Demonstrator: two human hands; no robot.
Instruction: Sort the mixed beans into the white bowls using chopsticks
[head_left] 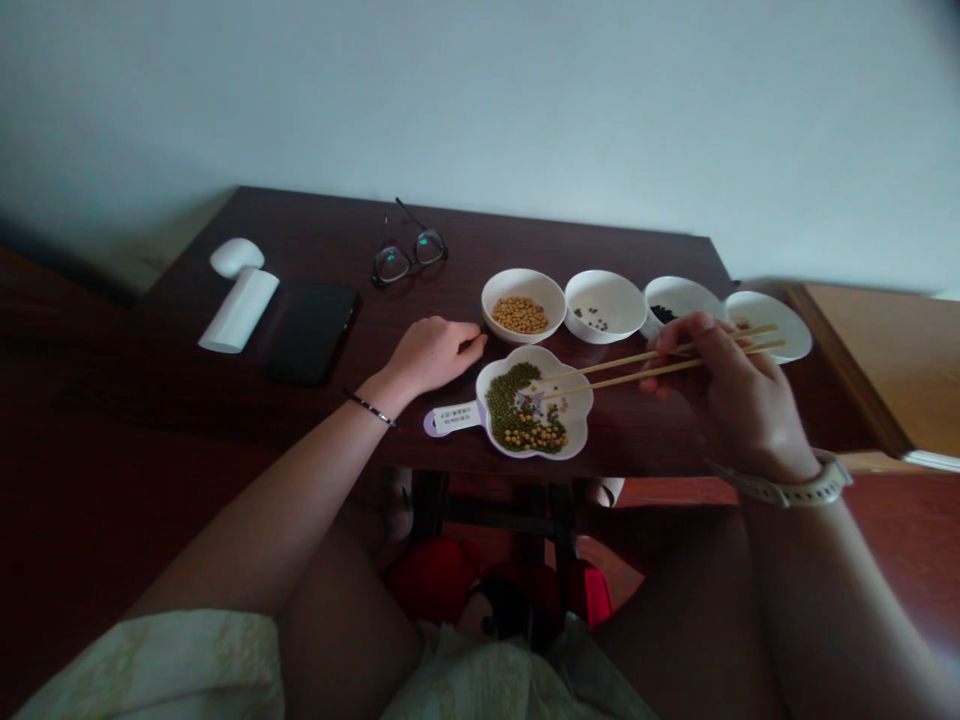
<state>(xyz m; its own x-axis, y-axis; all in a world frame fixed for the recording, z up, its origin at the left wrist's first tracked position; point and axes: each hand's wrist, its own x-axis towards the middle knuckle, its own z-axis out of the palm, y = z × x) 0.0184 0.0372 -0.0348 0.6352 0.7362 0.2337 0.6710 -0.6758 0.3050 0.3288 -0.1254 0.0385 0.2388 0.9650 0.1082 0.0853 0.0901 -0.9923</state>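
Observation:
My right hand [731, 400] is closed around a pair of wooden chopsticks [637, 375], whose tips reach over a flower-shaped dish [589, 415]. That white dish has a lilac edge and a labelled handle, and holds green beans [504, 395] mixed with yellow beans [536, 437]. I cannot make out anything between the tips. My left hand [431, 355] rests on the table with loosely bent fingers and nothing in it, its fingertips beside a white bowl of yellow beans [520, 316]. Next to that bowl, a second white bowl [611, 290] has a few small beans at its bottom.
A third bowl [679, 290] contains black beans; a fourth bowl [791, 325] stands partly behind my right hand. Glasses [410, 260], a dark phone-like slab [313, 332], a white cylinder [240, 310] and a rounded white object [237, 257] lie left. A wall is behind the table [450, 445].

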